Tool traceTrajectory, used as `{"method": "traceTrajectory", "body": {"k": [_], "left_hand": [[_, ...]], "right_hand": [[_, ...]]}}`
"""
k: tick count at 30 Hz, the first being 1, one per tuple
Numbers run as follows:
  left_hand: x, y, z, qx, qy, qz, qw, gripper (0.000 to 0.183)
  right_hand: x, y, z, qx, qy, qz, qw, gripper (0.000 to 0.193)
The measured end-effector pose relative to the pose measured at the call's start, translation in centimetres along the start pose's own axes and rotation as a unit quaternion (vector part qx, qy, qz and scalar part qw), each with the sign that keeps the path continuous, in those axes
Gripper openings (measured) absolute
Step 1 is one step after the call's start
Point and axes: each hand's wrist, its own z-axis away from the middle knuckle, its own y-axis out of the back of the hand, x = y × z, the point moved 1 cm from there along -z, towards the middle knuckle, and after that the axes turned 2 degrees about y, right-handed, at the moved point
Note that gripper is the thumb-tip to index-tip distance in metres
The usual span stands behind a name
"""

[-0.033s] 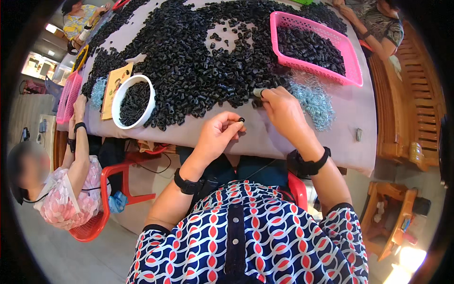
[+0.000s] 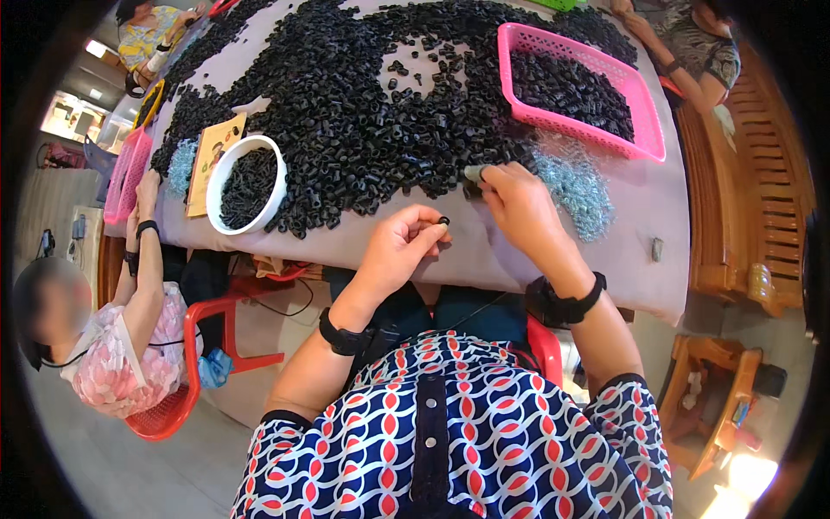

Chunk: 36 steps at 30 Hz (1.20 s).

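Between the thumb and forefinger of my left hand (image 2: 399,251) is a small black ring-shaped piece (image 2: 443,221), held over the near part of the table. My right hand (image 2: 521,206) is closed at the front edge of a large heap of small black tubular pieces (image 2: 346,130). A pale grey-green bit (image 2: 474,173) shows at its fingertips; I cannot tell whether it is a finger cover or something held. Beside my right hand lies a pile of thin clear bluish pieces (image 2: 577,195).
A pink basket (image 2: 654,130) of black pieces stands at the far right. On the left are a white bowl (image 2: 281,186) of slim black parts and a tan booklet (image 2: 207,169). A small greyish object (image 2: 657,250) lies at right. Other people sit around the table.
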Motion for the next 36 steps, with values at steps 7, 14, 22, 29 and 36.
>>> {"method": "traceTrajectory", "body": {"k": [7, 14, 22, 29, 36], "left_hand": [[-0.3, 0.4, -0.3, -0.022, 0.002, 0.022, 1.000, 0.013], [-0.2, 0.3, -0.2, -0.023, -0.010, 0.011, 1.000, 0.012], [-0.1, 0.2, -0.1, -0.020, 0.001, 0.004, 1.000, 0.012], [0.1, -0.3, -0.4, -0.026, -0.001, -0.019, 0.999, 0.013], [-0.3, -0.9, -0.5, -0.040, -0.021, 0.014, 0.999, 0.014]], "right_hand": [[0.4, 0.3, 0.4, -0.012, -0.063, -0.063, 0.996, 0.010], [0.2, -1.1, -0.6, -0.046, -0.001, 0.065, 0.997, 0.014], [0.1, -1.7, 0.0, -0.036, 0.016, 0.060, 0.997, 0.015], [-1.6, -0.4, 0.9, -0.027, -0.131, -0.209, 0.969, 0.014], [-1.6, -2.2, 2.5, -0.018, -0.214, -0.384, 0.898, 0.015]]}}
